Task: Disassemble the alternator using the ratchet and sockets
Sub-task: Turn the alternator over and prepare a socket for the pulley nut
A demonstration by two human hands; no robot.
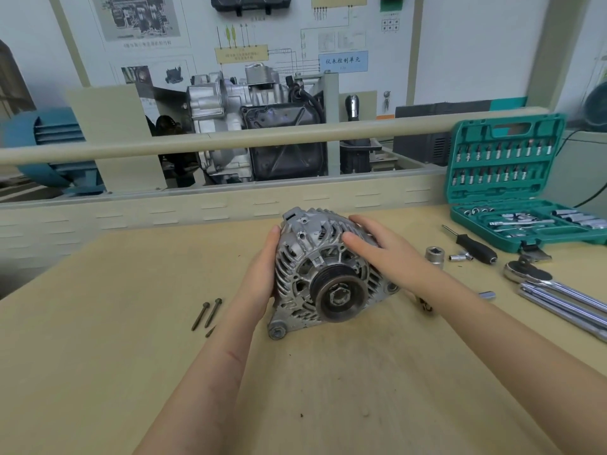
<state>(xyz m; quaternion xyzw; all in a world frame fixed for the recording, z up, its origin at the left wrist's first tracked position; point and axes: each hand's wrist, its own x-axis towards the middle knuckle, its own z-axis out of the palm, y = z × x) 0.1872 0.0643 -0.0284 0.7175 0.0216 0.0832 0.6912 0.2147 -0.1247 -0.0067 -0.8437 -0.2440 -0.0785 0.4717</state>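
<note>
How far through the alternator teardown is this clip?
Early to middle. Done: long bolts lie loose on the bench left of the alternator. In hand: left hand and right hand steady the housing; the ratchet lies unused. Left: pulley still mounted, housing halves still together.

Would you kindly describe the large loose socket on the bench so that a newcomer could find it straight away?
Start at the open green socket case on the bench's right side. Just left of its lower tray, beside the black-handled driver, stands the large socket. It stands upright with a square hole on top, far fatter than the small socket lying beside it.
</note>
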